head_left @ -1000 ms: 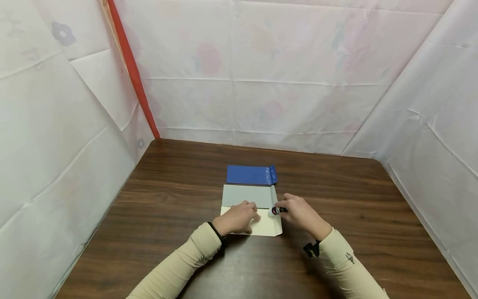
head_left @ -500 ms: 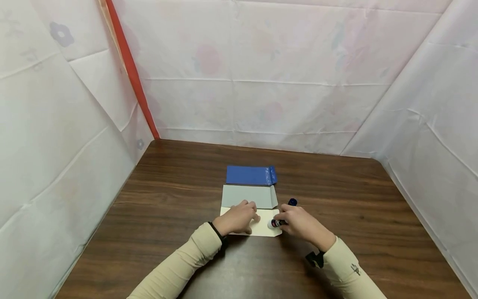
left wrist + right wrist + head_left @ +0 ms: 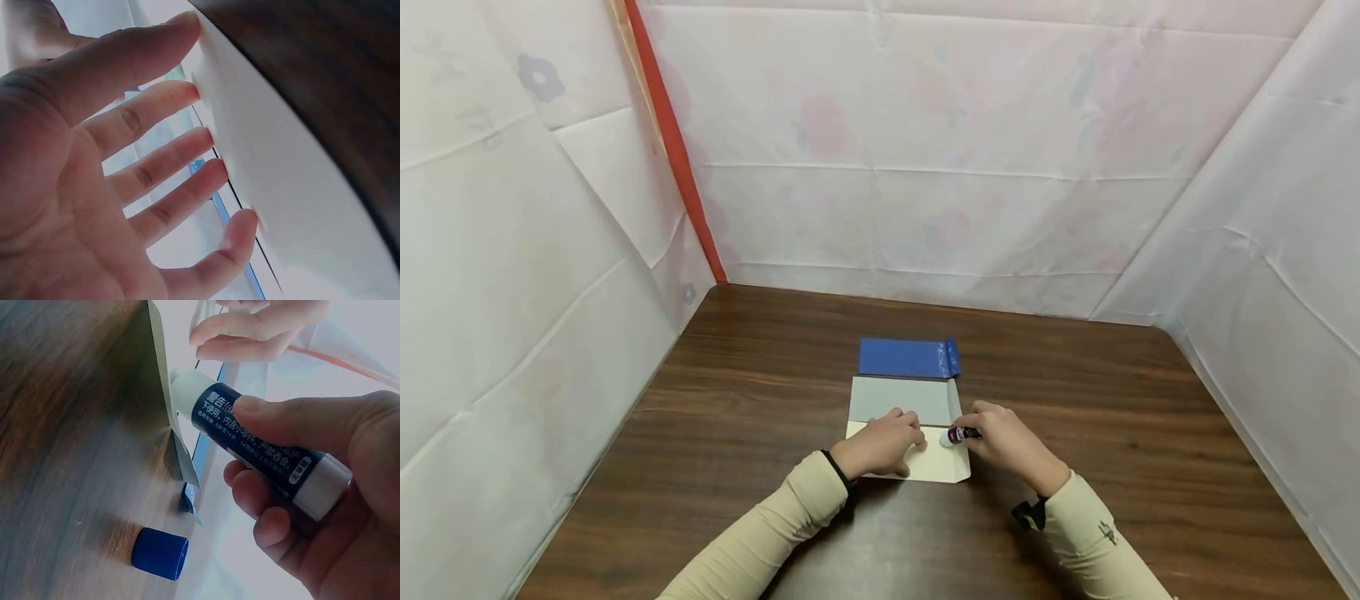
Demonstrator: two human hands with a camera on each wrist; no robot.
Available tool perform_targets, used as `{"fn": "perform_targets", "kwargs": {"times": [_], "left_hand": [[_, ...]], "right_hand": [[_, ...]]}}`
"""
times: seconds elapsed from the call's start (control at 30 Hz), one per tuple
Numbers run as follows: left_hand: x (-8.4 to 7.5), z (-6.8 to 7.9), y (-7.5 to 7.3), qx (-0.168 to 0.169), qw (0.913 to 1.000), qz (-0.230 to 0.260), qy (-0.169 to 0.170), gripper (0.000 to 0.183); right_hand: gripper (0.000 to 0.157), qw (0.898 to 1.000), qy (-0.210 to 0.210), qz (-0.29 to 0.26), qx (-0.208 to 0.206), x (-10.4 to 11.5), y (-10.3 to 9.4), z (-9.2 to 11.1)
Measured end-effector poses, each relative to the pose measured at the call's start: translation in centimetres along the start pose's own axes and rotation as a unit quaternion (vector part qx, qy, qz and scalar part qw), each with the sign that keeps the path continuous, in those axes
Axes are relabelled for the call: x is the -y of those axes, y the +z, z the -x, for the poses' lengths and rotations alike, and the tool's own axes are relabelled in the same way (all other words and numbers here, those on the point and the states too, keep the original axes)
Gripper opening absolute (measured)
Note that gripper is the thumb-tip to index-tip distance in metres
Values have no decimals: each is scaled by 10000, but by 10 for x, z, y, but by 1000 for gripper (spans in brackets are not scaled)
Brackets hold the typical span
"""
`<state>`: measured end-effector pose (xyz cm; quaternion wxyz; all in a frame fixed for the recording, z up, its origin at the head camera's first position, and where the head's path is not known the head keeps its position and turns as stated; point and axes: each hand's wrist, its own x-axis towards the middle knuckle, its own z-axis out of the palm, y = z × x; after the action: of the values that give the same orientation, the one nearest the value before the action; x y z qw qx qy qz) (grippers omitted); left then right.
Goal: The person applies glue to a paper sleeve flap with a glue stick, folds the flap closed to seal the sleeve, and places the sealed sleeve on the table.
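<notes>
My right hand (image 3: 1011, 442) grips an uncapped glue stick (image 3: 212, 406) with a dark label, thumb along one side and fingers curled round the other. Its white tip meets the folded flap at the right end of a cream paper strip (image 3: 936, 467). On that strip rest the spread fingertips of my left hand (image 3: 883, 444), which hides its left part. In the left wrist view the fingers (image 3: 165, 150) are only slightly bent and hold nothing between them. Farther up lie a grey-green strip (image 3: 898, 400) and a blue strip (image 3: 898, 357), each with an end flap; white smears mark the blue one's right end.
A blue glue cap (image 3: 159, 553) stands on the wooden table (image 3: 760, 375), seen in the right wrist view beyond the strips' right ends; my right hand hides it in the head view. White patterned sheeting (image 3: 1000, 208) encloses the table's back and sides.
My right hand has moved the glue stick nearer along the cream flap, then partly back up. The cap showed beside it half a second ago in the head view. The left hand stays put.
</notes>
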<state>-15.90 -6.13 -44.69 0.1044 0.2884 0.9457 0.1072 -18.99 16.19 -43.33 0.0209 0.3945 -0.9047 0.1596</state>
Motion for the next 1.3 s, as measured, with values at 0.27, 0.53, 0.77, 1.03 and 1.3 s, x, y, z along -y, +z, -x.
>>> {"fn": "perform_targets", "kwargs": {"times": [0.27, 0.53, 0.77, 1.03, 1.3], "left_hand": [[0, -2, 0, -56, 9999, -82, -18, 34], [-1, 0, -2, -92, 9999, -40, -21, 34], [2, -1, -2, -70, 10000, -6, 9, 34], [3, -1, -2, 5, 10000, -5, -15, 34], [3, -1, -3, -10, 10000, -10, -13, 35]], "right_hand": [[23, 9995, -83, 238, 194, 9, -3, 6], [21, 9967, -497, 162, 620, 20, -11, 15], [21, 9974, -330, -215, 600, 11, -23, 13], [20, 9993, 324, -140, 87, 6, -8, -5], [21, 9987, 472, 212, 17, 8, -3, -8]]}}
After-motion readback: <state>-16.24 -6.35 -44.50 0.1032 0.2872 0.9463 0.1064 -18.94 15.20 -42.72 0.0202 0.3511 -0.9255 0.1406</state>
